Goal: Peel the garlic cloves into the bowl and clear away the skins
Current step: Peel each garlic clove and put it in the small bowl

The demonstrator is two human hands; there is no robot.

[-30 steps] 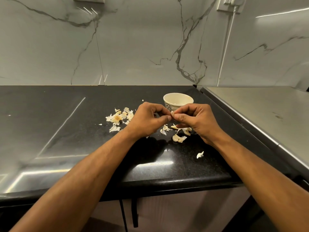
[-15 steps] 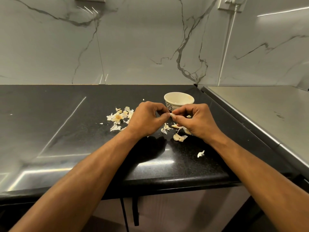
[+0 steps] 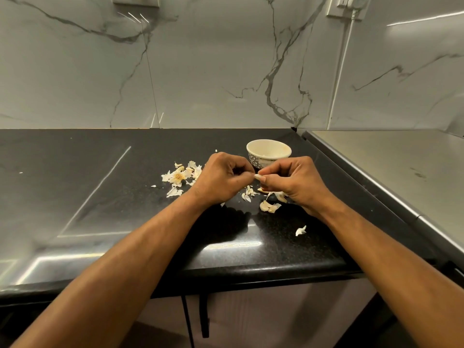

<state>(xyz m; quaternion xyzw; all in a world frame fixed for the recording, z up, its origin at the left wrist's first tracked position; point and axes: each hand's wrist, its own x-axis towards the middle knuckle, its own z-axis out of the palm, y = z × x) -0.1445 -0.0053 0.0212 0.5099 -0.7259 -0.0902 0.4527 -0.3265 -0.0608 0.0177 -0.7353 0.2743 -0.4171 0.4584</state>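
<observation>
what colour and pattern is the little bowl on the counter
Cream bowl with a dark geometric lattice pattern on its outer side, seen in the head view.

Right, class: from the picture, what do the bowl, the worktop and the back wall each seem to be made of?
Bowl: probably glazed ceramic; cream, glossy, with a printed pattern on its outer wall.
Worktop: likely polished black granite or similar stone; fine speckle, mirror-like reflections, rounded front edge.
Back wall: marble or marble-look tile, smooth; grey veins on white, thin vertical joints. Which one cannot be told.

I saw the bowl standing just behind both hands, skins littering the counter leftward (cloves underneath too); bare black counter lay farther left.
</observation>
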